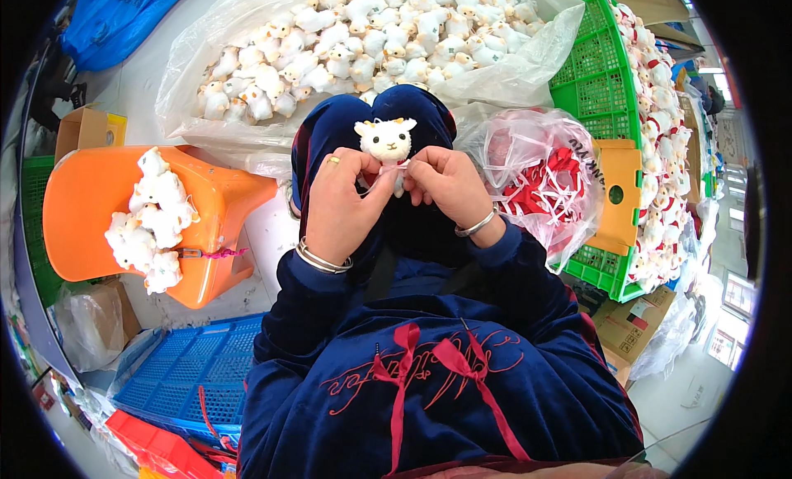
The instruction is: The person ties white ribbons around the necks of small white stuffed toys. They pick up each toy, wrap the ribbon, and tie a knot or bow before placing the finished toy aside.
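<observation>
A small white plush goat (385, 139) with yellow horns rests upright on my lap, facing up at me. At its neck is a bit of red with a thin whitish ribbon (391, 169). My left hand (346, 197), a ring on one finger, pinches the ribbon on one side of the neck. Opposite it, my right hand (450, 182) closes thumb and fingertips on the ribbon's other side. Fingers partly cover the toy's body. To the right, a see-through plastic bag (582, 169) holds red pieces with white ribbons (549, 186).
Beyond my knees lies a large plastic sheet (186, 87) heaped with white plush toys (363, 42). An orange stool (82, 207) at left bears several more. At right, a green crate (582, 75) stands beside many red-scarfed toys (656, 149). Blue crates (186, 372) sit lower left.
</observation>
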Motion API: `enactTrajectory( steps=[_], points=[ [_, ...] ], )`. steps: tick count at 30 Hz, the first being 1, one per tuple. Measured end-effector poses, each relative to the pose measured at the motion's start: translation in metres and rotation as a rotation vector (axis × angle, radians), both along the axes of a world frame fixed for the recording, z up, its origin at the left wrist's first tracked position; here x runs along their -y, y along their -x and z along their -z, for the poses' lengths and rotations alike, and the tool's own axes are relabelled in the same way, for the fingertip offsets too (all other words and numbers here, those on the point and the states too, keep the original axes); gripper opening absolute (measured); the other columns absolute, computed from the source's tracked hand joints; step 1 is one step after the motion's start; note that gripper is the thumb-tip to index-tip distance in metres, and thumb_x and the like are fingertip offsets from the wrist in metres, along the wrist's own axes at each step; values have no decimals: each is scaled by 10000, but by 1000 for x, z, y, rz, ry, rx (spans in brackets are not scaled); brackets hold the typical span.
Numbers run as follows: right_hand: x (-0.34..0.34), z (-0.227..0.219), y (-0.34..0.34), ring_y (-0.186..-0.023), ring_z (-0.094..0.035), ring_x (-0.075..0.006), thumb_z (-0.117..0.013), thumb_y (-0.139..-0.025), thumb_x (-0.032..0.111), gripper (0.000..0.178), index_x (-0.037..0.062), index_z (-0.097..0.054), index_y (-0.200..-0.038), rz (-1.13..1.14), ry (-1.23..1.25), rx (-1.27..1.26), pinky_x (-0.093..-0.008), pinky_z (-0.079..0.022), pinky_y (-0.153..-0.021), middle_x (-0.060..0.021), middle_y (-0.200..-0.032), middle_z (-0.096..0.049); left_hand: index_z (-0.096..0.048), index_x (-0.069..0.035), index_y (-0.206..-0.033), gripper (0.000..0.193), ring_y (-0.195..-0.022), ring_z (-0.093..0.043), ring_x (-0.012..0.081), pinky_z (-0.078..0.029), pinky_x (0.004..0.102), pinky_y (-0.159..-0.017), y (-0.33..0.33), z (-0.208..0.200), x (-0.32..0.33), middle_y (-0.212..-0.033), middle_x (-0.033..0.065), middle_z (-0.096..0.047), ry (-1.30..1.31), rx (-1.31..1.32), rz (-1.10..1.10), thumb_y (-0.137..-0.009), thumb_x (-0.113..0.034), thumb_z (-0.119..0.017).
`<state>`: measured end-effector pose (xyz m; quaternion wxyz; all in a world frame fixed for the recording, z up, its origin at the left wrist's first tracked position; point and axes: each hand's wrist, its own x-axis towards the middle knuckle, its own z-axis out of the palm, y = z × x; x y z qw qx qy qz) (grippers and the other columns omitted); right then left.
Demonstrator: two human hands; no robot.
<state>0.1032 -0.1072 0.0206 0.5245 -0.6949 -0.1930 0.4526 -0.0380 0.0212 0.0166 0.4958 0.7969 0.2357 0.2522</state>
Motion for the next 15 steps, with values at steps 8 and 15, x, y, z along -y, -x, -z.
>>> enactTrajectory(
  steps=[8, 15],
  points=[
    [-3, -7, 4, -595, -633, -92, -576, -1021, 148, 180, -4, -655, -963, -14, -17, 96, -238, -492, -547, -58, -770, -692, -657, 5, -916, 60, -758, -632, 206, -505, 317, -703, 4, 1, -5, -857, 99, -645, -18, -30, 64, -911, -28, -707],
    [0, 6, 8, -611, -654, -113, -567, -1015, 121, 140, 6, -605, -944, 58, -107, 6, -239, -505, -562, -86, -794, -705, -645, 3, -892, 81, -756, -623, 253, -494, 357, -684, 2, 11, -1, -838, 116, -641, 269, -1, 8, -927, -57, -686]
  ],
)
